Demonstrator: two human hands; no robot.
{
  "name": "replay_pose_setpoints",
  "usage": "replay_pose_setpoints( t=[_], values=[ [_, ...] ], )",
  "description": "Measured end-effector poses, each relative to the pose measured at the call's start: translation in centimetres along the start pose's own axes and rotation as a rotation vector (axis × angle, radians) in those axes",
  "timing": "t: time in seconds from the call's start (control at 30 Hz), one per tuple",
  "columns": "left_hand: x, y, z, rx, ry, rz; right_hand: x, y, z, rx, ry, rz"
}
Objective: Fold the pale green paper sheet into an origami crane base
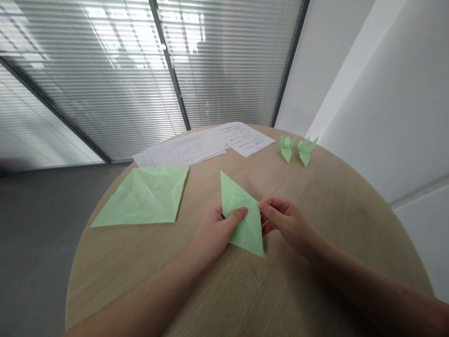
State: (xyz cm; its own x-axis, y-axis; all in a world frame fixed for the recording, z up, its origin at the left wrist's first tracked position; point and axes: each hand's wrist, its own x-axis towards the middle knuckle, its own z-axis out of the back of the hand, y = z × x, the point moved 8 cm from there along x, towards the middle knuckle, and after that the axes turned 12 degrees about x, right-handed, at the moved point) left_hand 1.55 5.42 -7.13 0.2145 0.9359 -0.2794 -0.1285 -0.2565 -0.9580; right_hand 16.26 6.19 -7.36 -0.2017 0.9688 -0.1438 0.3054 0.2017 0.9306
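Note:
A folded sheet of light green origami paper (245, 229), roughly diamond-shaped, is held between my two hands above the table. My left hand (217, 229) grips it from the left, thumb pressed flat on the upper face and fingers hidden underneath. At the paper's right corner, my right hand (282, 217) pinches the edge between thumb and forefinger. Creases show around my left thumb. Two finished-looking green paper cranes, one crane (286, 149) beside another crane (306, 152), stand at the back right.
A larger creased green sheet (150, 196) lies flat on the left of the round wooden table (336, 210). White printed papers (196, 147) overlap along the far edge. Beyond are window blinds (228, 70) and, at right, a white wall (396, 93).

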Motion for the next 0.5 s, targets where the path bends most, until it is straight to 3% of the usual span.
replay_pose_setpoints(
  t=[0.2, 0.37, 0.5],
  values=[
    [0.1, -0.2, 0.9, -0.055, -0.109, -0.012, 0.0, -1.3, -0.8, -0.087, 0.117, -0.098],
    [0.3, 0.3, 0.9, -0.033, -0.115, 0.004, 0.2, -1.8, -0.2, -0.132, 0.055, -0.135],
    [0.5, 0.5, 0.8, 0.039, -0.098, -0.009, 0.0, -1.3, 0.1, -0.179, -0.011, -0.074]
  ],
)
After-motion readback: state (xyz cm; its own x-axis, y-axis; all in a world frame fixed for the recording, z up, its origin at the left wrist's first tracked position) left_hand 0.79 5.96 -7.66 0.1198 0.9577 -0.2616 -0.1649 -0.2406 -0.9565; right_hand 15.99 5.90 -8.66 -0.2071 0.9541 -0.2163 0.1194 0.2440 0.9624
